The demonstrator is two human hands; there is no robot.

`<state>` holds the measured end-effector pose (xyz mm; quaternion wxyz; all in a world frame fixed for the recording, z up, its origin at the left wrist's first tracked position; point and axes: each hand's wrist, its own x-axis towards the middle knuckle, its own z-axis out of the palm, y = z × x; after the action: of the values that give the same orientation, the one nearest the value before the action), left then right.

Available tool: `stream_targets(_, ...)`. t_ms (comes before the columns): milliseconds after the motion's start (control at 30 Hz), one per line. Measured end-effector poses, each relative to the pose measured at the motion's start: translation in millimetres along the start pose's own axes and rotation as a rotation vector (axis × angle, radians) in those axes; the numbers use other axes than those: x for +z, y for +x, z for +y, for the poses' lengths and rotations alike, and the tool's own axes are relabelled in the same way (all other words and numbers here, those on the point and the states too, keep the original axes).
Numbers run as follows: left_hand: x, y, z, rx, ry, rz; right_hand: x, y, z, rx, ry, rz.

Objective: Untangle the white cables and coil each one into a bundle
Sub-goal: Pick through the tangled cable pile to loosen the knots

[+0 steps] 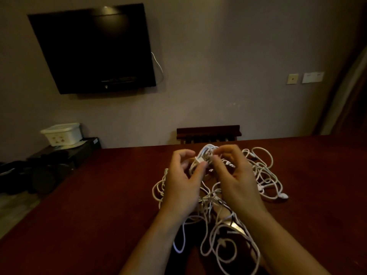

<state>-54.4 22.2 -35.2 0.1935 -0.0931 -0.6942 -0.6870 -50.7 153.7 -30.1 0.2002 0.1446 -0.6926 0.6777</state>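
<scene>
White cables (264, 171) lie in one loose tangle on the dark red table (99, 195), and both hands are raised into the top of the heap. The left hand (182, 183) pinches a small white plug (199, 159) between thumb and forefinger, its other fingers curled loosely above. Just beside that pinch, to its right, the right hand (236, 175) has its fingers curled round a bunch of strands lifted off the table; the two hands nearly touch at the fingertips. From the held bunch, loops fall away on every side: some hang down below the wrists and between the forearms toward the person, others spread outward to the right of the right hand, where a connector end (283, 196) rests on the table. A few loops show to the left of the left hand as well.

Beyond the grip, past the far edge of the table, the top of a dark wooden chair back (208, 131) stands against the wall. Up and to the left of the hands a black television (93, 48) is mounted on the wall, and below it a white plastic box (62, 133) sits on a low dark stand (79, 149).
</scene>
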Motion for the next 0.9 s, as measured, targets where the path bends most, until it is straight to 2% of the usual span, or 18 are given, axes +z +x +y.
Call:
stream_targets(100,-0.8,2.2,-0.5,0.034,0.025,0.031,2.7,-1.4,2.0,-0.057,-0.089,-0.049)
stream_targets(300,-1.1,2.9,4.8,-0.069,-0.051,0.050,3.8,-2.4,3.2,-0.074,-0.161,0.055)
stream_targets(533,0.4,-5.3,8.5,0.013,0.020,-0.082,-0.8,0.0,4.7,-0.116,-0.275,0.104)
stream_targets(633,3.0,-5.7,8.8,0.029,0.039,-0.090,-1.7,0.9,6.9,-0.147,-0.390,0.103)
stream_targets(800,6.5,-9.4,6.0,0.041,0.156,0.052,10.0,-5.6,8.2,-0.149,-0.559,0.013)
stream_targets(900,6.4,-10.9,8.3,0.103,0.186,0.151,12.0,-6.8,3.8,-0.092,-0.461,0.000)
